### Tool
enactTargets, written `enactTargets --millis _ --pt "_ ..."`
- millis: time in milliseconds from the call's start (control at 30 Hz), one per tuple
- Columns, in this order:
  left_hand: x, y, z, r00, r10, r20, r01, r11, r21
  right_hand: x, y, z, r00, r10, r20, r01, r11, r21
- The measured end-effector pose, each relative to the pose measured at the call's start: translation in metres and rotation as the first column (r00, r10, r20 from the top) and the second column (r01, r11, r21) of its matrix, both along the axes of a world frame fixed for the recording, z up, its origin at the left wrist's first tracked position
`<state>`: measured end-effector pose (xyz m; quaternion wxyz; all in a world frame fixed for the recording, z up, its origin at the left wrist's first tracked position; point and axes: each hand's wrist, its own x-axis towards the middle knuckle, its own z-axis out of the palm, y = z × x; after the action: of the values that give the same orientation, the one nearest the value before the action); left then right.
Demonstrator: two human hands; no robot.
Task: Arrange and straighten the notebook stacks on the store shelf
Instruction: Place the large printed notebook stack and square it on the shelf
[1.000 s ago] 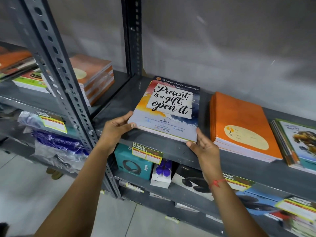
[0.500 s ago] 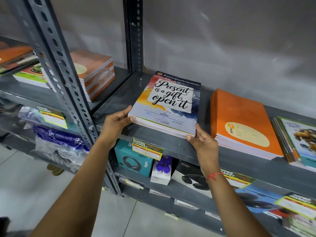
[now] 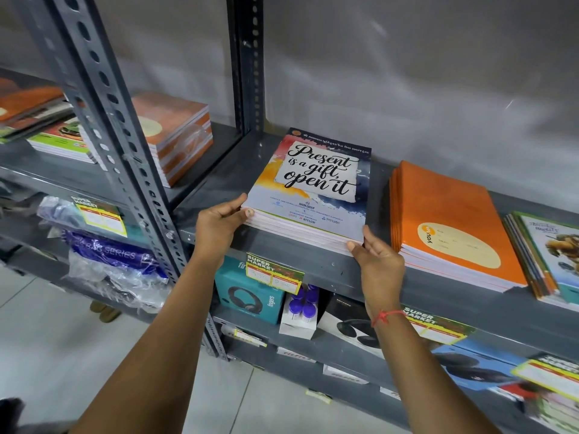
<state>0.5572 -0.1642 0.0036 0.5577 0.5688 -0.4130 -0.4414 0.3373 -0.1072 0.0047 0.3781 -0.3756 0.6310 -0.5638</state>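
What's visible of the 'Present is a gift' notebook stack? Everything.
The notebook stack lies flat on the grey metal shelf, slightly askew to its front edge. Glossy top cover: red, yellow and blue watercolour splashes, white panel with black script, small logos below. Pale page edges show, roughly flush. The left hand grips its near left corner, the right hand its near right corner. An orange stack lies apart on its right.

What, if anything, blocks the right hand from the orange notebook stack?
Probably nothing, yes: the right hand holds the printed stack's corner, and the orange notebook stack lies beside, bare shelf between.
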Motion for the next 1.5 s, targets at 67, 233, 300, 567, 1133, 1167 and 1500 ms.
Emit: enactTargets --millis 67,233,300,567,1133,1167,1500 --pt "0.0003 0.0003 0.0009 1.000 0.007 -0.002 -0.007 1.000 0.007 0.0008 0.0005 0.0018 1.000 -0.007 0.002 0.007 1.000 0.004" --pt "0.0061 0.0018 -0.0021 0.996 -0.084 0.003 0.084 0.996 0.009 -0.0026 0.0040 0.0043 1.000 0.028 -0.005 -0.028 0.999 0.020" --pt "0.0079 0.0023 -0.0029 0.996 -0.092 0.022 0.092 0.996 -0.003 -0.0026 0.0054 0.0050 0.998 0.046 -0.048 -0.044 0.999 0.031" --pt "0.0046 0.0000 -0.0036 0.999 -0.034 0.000 0.034 0.999 -0.025 -0.0013 0.0048 0.0049 0.998 0.032 -0.060 -0.029 0.998 0.048" --pt "0.0078 0.0019 0.0003 0.999 -0.041 -0.036 0.040 0.999 -0.011 -0.0020 0.0029 0.0041 1.000 0.019 -0.024 -0.018 0.999 0.047" --pt "0.0075 0.0022 0.0002 0.998 -0.040 -0.043 0.039 0.999 -0.013 -0.0019 0.0028 0.0035 0.999 0.016 -0.028 -0.015 0.999 0.051" --pt "0.0012 -0.0019 -0.0042 0.998 0.042 -0.055 -0.043 0.999 -0.026 -0.0031 0.0005 -0.0005 1.000 0.011 0.021 -0.012 0.999 0.048"
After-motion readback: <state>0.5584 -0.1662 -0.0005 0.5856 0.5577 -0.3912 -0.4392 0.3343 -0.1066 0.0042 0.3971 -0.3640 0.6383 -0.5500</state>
